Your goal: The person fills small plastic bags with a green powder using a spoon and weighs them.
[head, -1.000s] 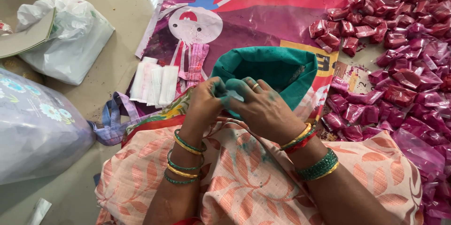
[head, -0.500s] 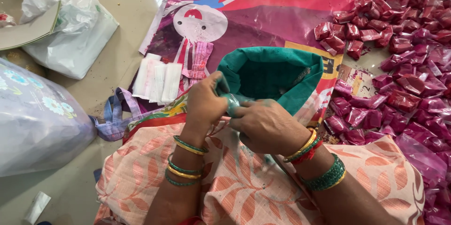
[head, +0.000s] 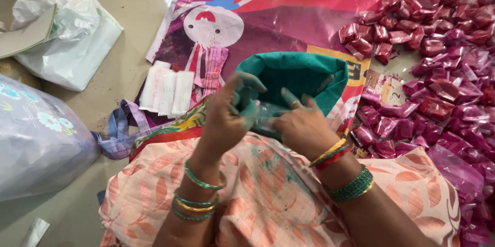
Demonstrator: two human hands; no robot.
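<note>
- Left hand (head: 227,118), just left of the teal bag (head: 304,74) mouth, fingers pinched on the small clear pouch (head: 268,115).
- Pouch lies between both hands, long axis crosswise, at the bag's near rim.
- Right hand (head: 304,128) grips its other end, equally near.

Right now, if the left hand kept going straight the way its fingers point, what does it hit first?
The left hand points up and right, its fingers on a small clear packet that the right hand also holds. Going on, it would probably meet the rim of the green bag just beyond, though depth is hard to judge.
</note>
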